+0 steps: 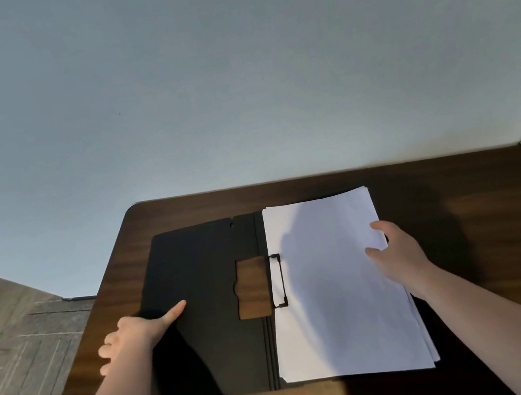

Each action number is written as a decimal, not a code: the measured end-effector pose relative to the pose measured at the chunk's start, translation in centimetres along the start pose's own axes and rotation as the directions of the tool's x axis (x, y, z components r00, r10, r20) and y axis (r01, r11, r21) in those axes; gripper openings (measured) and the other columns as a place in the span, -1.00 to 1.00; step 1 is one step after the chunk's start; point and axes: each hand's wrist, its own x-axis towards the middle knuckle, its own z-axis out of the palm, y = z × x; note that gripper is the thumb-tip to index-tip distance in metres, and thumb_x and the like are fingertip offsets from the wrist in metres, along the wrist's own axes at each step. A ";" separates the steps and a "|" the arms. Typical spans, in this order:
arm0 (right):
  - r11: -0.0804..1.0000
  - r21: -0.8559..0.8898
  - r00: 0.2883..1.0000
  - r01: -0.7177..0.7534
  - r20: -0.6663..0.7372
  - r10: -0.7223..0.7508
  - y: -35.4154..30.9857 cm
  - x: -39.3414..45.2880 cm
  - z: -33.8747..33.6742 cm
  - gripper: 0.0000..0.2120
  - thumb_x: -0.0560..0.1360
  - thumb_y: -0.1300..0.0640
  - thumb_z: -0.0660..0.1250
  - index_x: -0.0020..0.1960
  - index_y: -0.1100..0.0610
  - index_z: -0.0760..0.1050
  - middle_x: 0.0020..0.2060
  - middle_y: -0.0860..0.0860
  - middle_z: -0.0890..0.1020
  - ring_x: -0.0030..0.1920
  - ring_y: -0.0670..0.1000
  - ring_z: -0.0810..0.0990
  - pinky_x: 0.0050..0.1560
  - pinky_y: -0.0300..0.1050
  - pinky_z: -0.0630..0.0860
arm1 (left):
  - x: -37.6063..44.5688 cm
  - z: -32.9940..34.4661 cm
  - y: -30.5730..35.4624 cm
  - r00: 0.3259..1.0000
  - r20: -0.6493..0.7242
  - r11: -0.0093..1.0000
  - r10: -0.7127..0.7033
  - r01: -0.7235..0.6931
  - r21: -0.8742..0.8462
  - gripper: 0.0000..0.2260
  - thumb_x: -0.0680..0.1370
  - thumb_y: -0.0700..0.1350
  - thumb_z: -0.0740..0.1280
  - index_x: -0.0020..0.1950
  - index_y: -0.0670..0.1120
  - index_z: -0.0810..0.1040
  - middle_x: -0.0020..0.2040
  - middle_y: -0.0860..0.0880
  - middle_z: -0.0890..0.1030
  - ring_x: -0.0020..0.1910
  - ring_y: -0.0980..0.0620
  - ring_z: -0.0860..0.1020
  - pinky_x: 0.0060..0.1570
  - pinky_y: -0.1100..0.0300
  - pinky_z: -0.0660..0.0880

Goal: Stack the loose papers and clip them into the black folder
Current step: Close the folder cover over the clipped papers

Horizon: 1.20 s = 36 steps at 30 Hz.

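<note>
Right fingers [376, 239] pinching papers [334, 288] edge, left hand [133, 334] pressing black folder [196, 278]

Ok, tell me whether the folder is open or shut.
Open. The folder lies spread flat on the table, left cover out to the side, the papers on its right half beside the clip.
</note>
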 end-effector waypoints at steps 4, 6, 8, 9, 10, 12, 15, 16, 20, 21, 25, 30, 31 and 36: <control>1.000 0.006 0.999 -0.007 0.040 0.006 0.1 -0.1 -0.1 -0.46 0.54 0.25 0.23 0.49 0.06 0.20 0.48 0.06 0.29 0.44 0.12 0.30 0.25 -0.06 0.38 | 0.9 -1.6 0.4 0.996 -0.034 0.996 0.079 -0.080 -0.041 0.15 0.03 0.54 0.39 0.42 -0.15 0.33 0.41 -0.23 0.40 0.41 -0.30 0.31 0.39 -0.24 0.26; 0.999 0.027 0.998 -0.017 0.066 0.015 -0.1 -0.3 -0.4 -0.46 0.55 0.28 0.18 0.49 0.02 0.18 0.48 0.06 0.28 0.39 0.12 0.35 0.08 -0.14 0.37 | -0.5 -3.1 1.1 0.973 -0.090 0.956 0.212 -0.226 -0.189 -0.07 0.17 0.40 0.47 0.34 -0.16 0.40 0.28 -0.22 0.53 0.25 -0.30 0.48 0.21 -0.21 0.46; 0.999 0.038 0.996 -0.033 0.084 0.029 -0.1 -0.5 -0.9 -0.44 0.55 0.32 0.13 0.50 -0.01 0.16 0.49 0.07 0.26 0.37 0.13 0.36 0.01 -0.16 0.35 | -2.1 -5.0 2.0 0.915 -0.186 0.891 0.357 -0.394 -0.224 -0.40 0.36 0.24 0.45 0.21 -0.15 0.50 0.12 -0.18 0.62 0.10 -0.26 0.57 0.01 -0.09 0.54; 0.998 0.042 0.995 -0.038 0.094 0.034 -0.2 -0.5 -1.3 -0.42 0.55 0.34 0.11 0.50 -0.03 0.15 0.49 0.06 0.25 0.38 0.13 0.35 -0.01 -0.16 0.36 | -3.1 -6.2 2.6 0.881 -0.229 0.868 0.415 -0.458 -0.189 -0.54 0.43 0.20 0.39 0.11 -0.14 0.54 0.03 -0.17 0.64 0.03 -0.24 0.58 -0.04 -0.05 0.53; 0.998 0.045 0.994 -0.043 0.103 0.038 -0.4 -0.5 -1.6 -0.41 0.55 0.36 0.09 0.51 -0.04 0.13 0.50 0.06 0.24 0.38 0.13 0.34 -0.05 -0.18 0.38 | -4.0 -7.3 3.2 0.850 -0.254 0.852 0.462 -0.505 -0.140 -0.63 0.47 0.17 0.35 0.00 -0.13 0.56 -0.04 -0.15 0.64 -0.03 -0.21 0.58 -0.06 -0.02 0.53; 0.998 0.041 0.993 -0.057 0.106 0.052 -0.6 -0.7 -2.2 -0.37 0.55 0.41 0.07 0.52 -0.04 0.11 0.51 0.05 0.20 0.42 0.13 0.30 -0.10 -0.21 0.39 | -6.1 -9.4 4.3 0.796 -0.259 0.812 0.547 -0.580 -0.068 -0.68 0.49 0.13 0.31 -0.16 -0.14 0.58 -0.14 -0.13 0.64 -0.09 -0.18 0.58 -0.06 0.00 0.52; 0.997 0.022 0.992 -0.069 0.109 0.066 -1.1 -1.3 -2.8 -0.36 0.54 0.42 0.07 0.52 -0.02 0.11 0.52 0.06 0.19 0.47 0.14 0.23 0.15 -0.09 0.39 | -9.2 -10.6 5.6 0.728 -0.167 0.717 0.665 -0.685 -0.128 -0.64 0.51 0.04 0.33 -0.39 -0.15 0.45 -0.37 -0.08 0.55 -0.26 -0.12 0.55 -0.16 0.08 0.45; 0.997 0.013 0.991 -0.073 0.115 0.071 -1.2 -1.5 -2.9 -0.37 0.54 0.41 0.07 0.53 -0.02 0.10 0.52 0.07 0.20 0.46 0.14 0.25 0.16 -0.07 0.39 | -10.6 -10.6 5.9 0.698 -0.130 0.681 0.704 -0.716 -0.153 -0.62 0.51 0.00 0.34 -0.45 -0.11 0.36 -0.43 -0.05 0.47 -0.34 -0.08 0.50 -0.24 0.11 0.39; 0.997 -0.009 0.988 -0.079 0.130 0.079 -1.8 -2.5 -3.6 -0.38 0.55 0.38 0.12 0.53 0.00 0.10 0.48 0.08 0.27 0.31 0.16 0.43 0.14 0.03 0.49 | -15.8 -9.4 7.9 0.589 0.049 0.585 0.807 -0.785 -0.202 -0.65 0.51 -0.12 0.31 -0.44 -0.09 0.29 -0.44 -0.05 0.38 -0.42 -0.01 0.39 -0.34 0.18 0.33; 0.997 -0.005 0.989 -0.075 0.131 0.075 -1.8 -2.7 -3.8 -0.39 0.55 0.37 0.13 0.52 0.00 0.11 0.47 0.08 0.29 0.30 0.17 0.44 0.19 0.05 0.48 | -16.9 -8.8 8.5 0.566 0.080 0.569 0.821 -0.796 -0.205 -0.67 0.49 -0.14 0.31 -0.44 -0.08 0.28 -0.43 -0.07 0.35 -0.40 -0.03 0.38 -0.31 0.17 0.33; 0.998 0.006 0.989 -0.061 0.135 0.060 -1.6 -2.8 -4.7 -0.44 0.55 0.30 0.20 0.50 0.02 0.18 0.45 0.08 0.34 0.29 0.13 0.47 -0.02 -0.10 0.50 | -20.6 -5.5 11.0 0.494 0.122 0.509 0.861 -0.834 -0.215 -0.64 0.39 -0.18 0.29 -0.53 -0.03 0.18 -0.50 -0.04 0.24 -0.43 -0.04 0.25 -0.28 0.12 0.23; 0.997 0.024 0.983 -0.076 0.168 0.071 -0.7 -2.4 -5.4 -0.49 0.55 0.26 0.24 0.47 0.06 0.24 0.43 0.10 0.37 0.36 0.09 0.42 0.04 -0.17 0.44 | -23.7 -1.1 12.9 0.465 0.167 0.493 0.869 -0.840 -0.226 -0.61 0.38 -0.14 0.31 -0.56 -0.04 0.18 -0.61 0.01 0.24 -0.64 0.06 0.25 -0.35 0.19 0.27; 0.996 0.031 0.983 -0.085 0.164 0.079 -0.5 -2.3 -5.4 -0.50 0.55 0.26 0.25 0.46 0.06 0.26 0.42 0.10 0.39 0.37 0.09 0.42 0.09 -0.15 0.45 | -24.1 -0.1 13.2 0.454 0.188 0.489 0.871 -0.841 -0.231 -0.60 0.40 -0.09 0.32 -0.57 -0.05 0.21 -0.63 0.01 0.28 -0.63 0.05 0.29 -0.34 0.17 0.32; 0.996 0.047 0.996 -0.075 0.057 0.073 0.6 -2.1 -6.4 -0.61 0.56 0.23 0.23 0.37 0.07 0.38 0.31 0.06 0.51 0.27 0.04 0.51 0.18 -0.11 0.46 | -26.3 4.6 14.6 0.435 0.284 0.486 0.854 -0.863 -0.139 -0.56 0.51 0.24 0.26 -0.37 -0.07 0.37 -0.48 -0.01 0.51 -0.49 0.05 0.51 -0.16 0.11 0.50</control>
